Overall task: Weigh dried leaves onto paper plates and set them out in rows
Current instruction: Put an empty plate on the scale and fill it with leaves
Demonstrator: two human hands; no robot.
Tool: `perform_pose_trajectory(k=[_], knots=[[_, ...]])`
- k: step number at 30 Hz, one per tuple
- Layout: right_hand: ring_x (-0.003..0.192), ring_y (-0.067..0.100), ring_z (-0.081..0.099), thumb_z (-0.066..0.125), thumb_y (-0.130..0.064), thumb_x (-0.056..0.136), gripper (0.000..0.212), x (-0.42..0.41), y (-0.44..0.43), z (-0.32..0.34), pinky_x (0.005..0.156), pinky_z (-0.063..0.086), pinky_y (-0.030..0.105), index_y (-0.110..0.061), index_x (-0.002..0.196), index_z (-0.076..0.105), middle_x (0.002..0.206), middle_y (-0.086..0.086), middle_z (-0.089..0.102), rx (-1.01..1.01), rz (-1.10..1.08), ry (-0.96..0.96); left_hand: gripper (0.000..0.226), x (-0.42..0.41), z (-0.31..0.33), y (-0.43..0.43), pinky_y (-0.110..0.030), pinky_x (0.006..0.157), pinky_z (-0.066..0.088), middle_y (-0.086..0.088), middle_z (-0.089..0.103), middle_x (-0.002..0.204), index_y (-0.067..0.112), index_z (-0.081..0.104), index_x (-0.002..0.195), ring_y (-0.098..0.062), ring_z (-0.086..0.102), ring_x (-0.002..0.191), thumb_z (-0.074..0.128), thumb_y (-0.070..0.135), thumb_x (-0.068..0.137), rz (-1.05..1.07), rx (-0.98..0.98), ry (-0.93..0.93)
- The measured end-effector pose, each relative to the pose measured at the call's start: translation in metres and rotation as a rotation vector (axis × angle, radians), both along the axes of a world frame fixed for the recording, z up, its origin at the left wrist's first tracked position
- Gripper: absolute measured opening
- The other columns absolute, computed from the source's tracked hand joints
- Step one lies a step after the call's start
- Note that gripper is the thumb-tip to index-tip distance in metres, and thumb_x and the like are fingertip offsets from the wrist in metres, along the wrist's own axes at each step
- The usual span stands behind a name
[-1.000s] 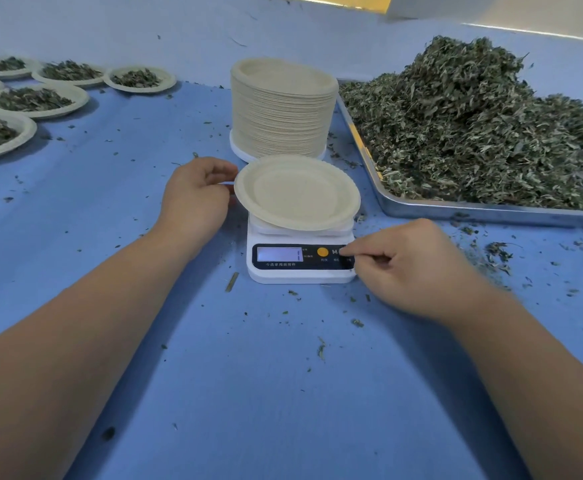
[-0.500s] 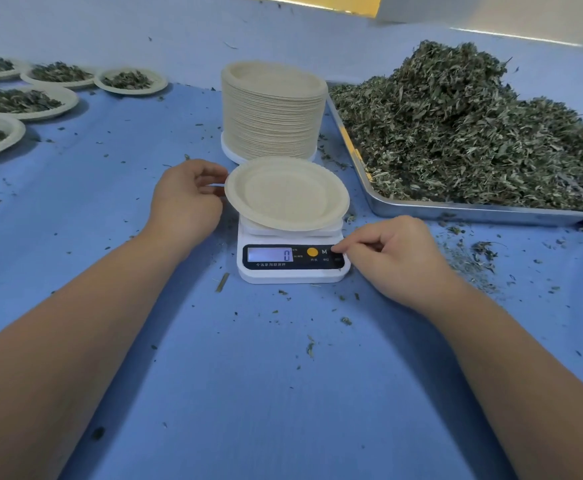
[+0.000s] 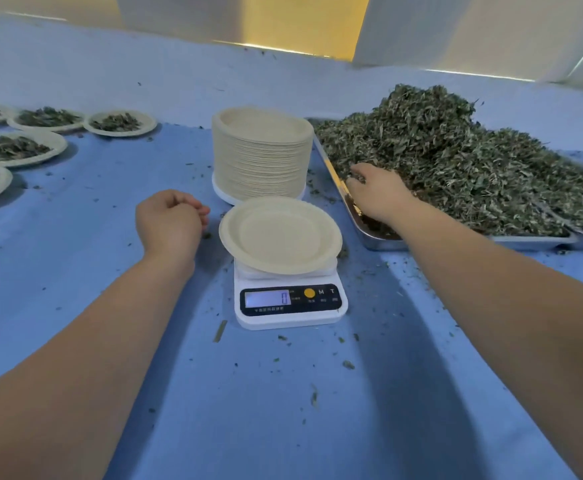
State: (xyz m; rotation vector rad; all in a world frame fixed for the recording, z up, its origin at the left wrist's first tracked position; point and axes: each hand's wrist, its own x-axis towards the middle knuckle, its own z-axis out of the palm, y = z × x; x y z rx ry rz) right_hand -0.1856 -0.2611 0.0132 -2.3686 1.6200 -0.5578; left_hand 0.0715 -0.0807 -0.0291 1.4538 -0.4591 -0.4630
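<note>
While several filled plates (image 3: 20, 147) sit in rows far left, the empty plate (image 3: 279, 235) on the scale (image 3: 290, 303) reads 0, left hand (image 3: 169, 220) idle, loosely curled beside it, right hand (image 3: 376, 195) in the leaf pile (image 3: 473, 168), grip unclear, so this weighing's pending.

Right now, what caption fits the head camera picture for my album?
Right hand reaches into dried leaves while an empty paper plate sits on the scale reading zero.
</note>
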Motion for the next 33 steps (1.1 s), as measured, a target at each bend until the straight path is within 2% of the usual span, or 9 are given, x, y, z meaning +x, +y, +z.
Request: perform_pose_trajectory(k=[4,9,12,15,17,19,23,29,33], knots=[[0.137,0.037,0.044,0.032,-0.039,0.109,0.053,0.017,-0.047,-0.009,0.106,0.038,0.040,-0.013,0.154,0.037,0.156,0.016,0.041,0.064,0.001,0.072,0.034,-0.002,-0.004,0.001,-0.020,0.051,0.052,0.006,0.068,0.057,0.013,0.062,0.069,-0.005,0.060,0.051,0.035,-0.006,0.070,-0.067,-0.019,-0.041],[0.142,0.040,0.037,0.039,-0.031,0.106,0.052,0.029,-0.098,-0.015,0.113,0.036,0.043,-0.018,0.156,0.036,0.158,0.017,0.038,0.042,-0.088,0.108,0.035,-0.007,-0.004,0.000,-0.035,0.068,0.059,0.005,0.068,0.059,0.014,0.063,0.067,-0.014,0.063,0.061,0.034,-0.005,0.063,-0.101,-0.028,-0.058],[0.153,0.041,0.009,0.046,-0.030,0.103,0.055,0.033,-0.119,-0.021,0.120,0.025,0.056,-0.025,0.156,0.033,0.167,0.017,0.010,0.067,-0.142,0.193,0.033,-0.005,-0.004,-0.003,-0.032,0.065,0.057,0.004,0.069,0.060,0.016,0.062,0.066,-0.013,0.064,0.060,0.035,0.000,0.059,-0.101,-0.023,-0.044],[0.154,0.039,0.002,0.053,-0.041,0.097,0.060,0.039,-0.129,-0.025,0.118,0.018,0.061,-0.029,0.153,0.034,0.168,0.017,0.002,-0.041,-0.189,0.282,0.033,-0.005,-0.006,-0.003,-0.031,0.063,0.056,0.000,0.070,0.062,0.018,0.063,0.063,-0.017,0.066,0.062,0.034,0.006,0.053,-0.102,-0.030,-0.023],[0.149,0.042,0.020,0.053,-0.045,0.095,0.059,0.044,-0.132,-0.026,0.113,0.026,0.061,-0.023,0.148,0.039,0.162,0.020,0.020,-0.070,-0.200,0.352,0.033,-0.004,-0.007,-0.005,-0.027,0.060,0.055,0.000,0.070,0.062,0.019,0.062,0.062,-0.015,0.066,0.060,0.034,0.006,0.052,-0.104,-0.037,-0.025],[0.117,0.041,0.051,0.050,-0.039,0.098,0.046,0.048,-0.131,-0.024,0.095,0.047,0.056,-0.009,0.133,0.053,0.128,0.021,0.052,-0.009,-0.206,0.383,0.032,-0.003,-0.008,-0.006,-0.025,0.059,0.054,0.001,0.070,0.062,0.019,0.062,0.061,-0.014,0.066,0.060,0.034,0.007,0.052,-0.111,-0.036,-0.033],[0.063,0.026,0.049,0.049,-0.023,0.100,0.026,0.047,-0.118,-0.021,0.059,0.045,0.035,-0.005,0.087,0.062,0.076,0.011,0.053,0.079,-0.172,0.449,0.033,-0.003,-0.009,-0.006,-0.027,0.062,0.055,0.001,0.070,0.063,0.019,0.063,0.063,-0.015,0.066,0.063,0.034,0.007,0.052,-0.111,-0.027,-0.041],[0.054,0.024,0.040,0.051,-0.031,0.098,0.044,0.031,-0.090,-0.001,0.055,0.037,0.030,-0.011,0.060,0.046,0.064,0.010,0.048,0.097,-0.028,0.570,0.035,-0.003,-0.007,-0.006,-0.031,0.067,0.057,0.002,0.070,0.063,0.016,0.064,0.067,-0.016,0.067,0.066,0.034,-0.003,0.063,-0.119,-0.021,-0.046],[0.068,0.030,0.063,0.061,-0.035,0.092,0.030,0.011,-0.068,0.029,0.062,0.058,0.036,-0.010,0.075,0.064,0.086,0.013,0.064,0.332,0.045,0.519,0.038,-0.003,-0.007,-0.006,-0.035,0.072,0.061,-0.001,0.071,0.066,0.015,0.064,0.069,-0.019,0.068,0.068,0.033,-0.008,0.066,-0.118,-0.033,-0.026]])
